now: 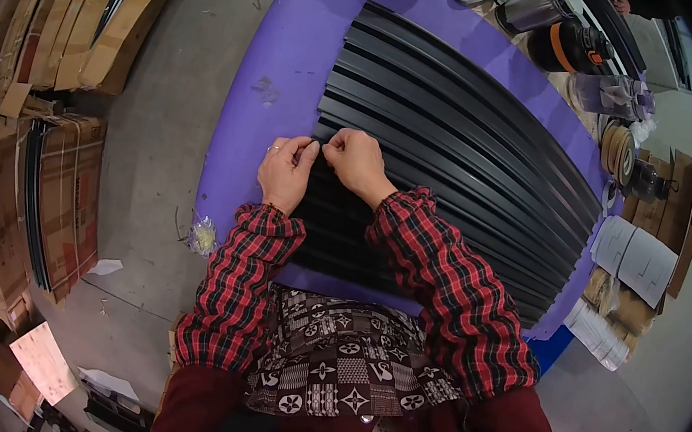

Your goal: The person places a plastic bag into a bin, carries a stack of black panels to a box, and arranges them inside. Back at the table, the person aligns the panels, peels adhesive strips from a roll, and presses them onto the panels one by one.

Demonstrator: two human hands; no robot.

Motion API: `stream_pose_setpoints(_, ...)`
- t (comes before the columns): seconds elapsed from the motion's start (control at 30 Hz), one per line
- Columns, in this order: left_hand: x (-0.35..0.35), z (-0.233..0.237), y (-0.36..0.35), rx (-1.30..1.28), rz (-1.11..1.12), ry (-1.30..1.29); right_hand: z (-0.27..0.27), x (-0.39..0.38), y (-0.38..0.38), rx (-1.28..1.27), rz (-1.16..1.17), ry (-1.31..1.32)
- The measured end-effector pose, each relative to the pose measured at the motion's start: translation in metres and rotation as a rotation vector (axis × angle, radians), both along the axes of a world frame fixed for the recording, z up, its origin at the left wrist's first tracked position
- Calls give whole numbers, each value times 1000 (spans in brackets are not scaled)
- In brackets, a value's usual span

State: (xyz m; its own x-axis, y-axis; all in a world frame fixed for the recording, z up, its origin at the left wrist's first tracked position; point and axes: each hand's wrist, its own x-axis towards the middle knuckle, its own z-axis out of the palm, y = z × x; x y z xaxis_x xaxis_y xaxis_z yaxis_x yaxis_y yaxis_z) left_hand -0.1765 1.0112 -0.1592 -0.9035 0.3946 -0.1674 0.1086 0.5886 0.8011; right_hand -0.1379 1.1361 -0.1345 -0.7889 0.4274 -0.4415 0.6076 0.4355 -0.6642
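Note:
Several long black profile strips point(461, 135) lie side by side across a purple table point(281, 76). My left hand point(284, 171), a ring on one finger, pinches the end of one strip at the stack's left edge. My right hand point(356, 163) pinches the same spot, its fingertips touching those of the left. Both wrists rest over the nearer strips. Red plaid sleeves cover both forearms.
Flattened cardboard boxes point(84, 15) are stacked on the concrete floor at left, more cartons point(42, 202) below them. Tape rolls point(621, 152), a black and orange jug point(570, 44) and white paper rolls point(633, 258) crowd the table's right end. Another person's hand point(623, 3) shows at the top right.

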Motion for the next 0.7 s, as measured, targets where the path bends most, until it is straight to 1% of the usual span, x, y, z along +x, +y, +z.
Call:
stream_pose_setpoints(0.07,0,0,4,-111,25,-25,2,5,1,5,-6,-10)
stream_pose_setpoints(0.13,-3,0,5,-99,36,-57,4,16,6,-98,46,99)
stream_pose_setpoints(0.17,-4,-1,4,-83,54,-84,8,28,10,-98,30,97)
stream_pose_setpoints(0.23,-6,-3,5,-60,51,-79,22,66,29,32,138,134)
stream_pose_setpoints(0.3,-9,-9,3,-41,47,-133,13,126,65,262,235,239)
stream_pose_setpoints(0.33,-11,-14,1,-7,38,-124,27,152,83,172,189,159)
stream_pose_setpoints(0.37,-12,-18,-1,-2,44,-146,28,182,101,120,151,83)
stream_pose_setpoints(0.4,-14,-22,-2,5,45,-171,38,205,111,-27,-15,24)
stream_pose_setpoints(0.43,-16,-27,-3,163,38,-229,47,226,120,-172,-188,-35)
stream_pose_setpoints(0.5,-19,-18,-2,171,18,-271,48,266,134,-159,-249,-22)
stream_pose_setpoints(0.57,-23,-24,-6,194,7,-299,53,290,144,-208,-300,64)
stream_pose_setpoints(0.6,-25,-27,-8,202,-8,-303,62,291,147,-296,-389,30)
stream_pose_setpoints(0.67,-31,-30,-12,208,-18,-318,64,297,155,-562,-430,19)
stream_pose_setpoints(0.7,-32,-30,-13,208,-14,-331,64,299,159,-634,-438,24)
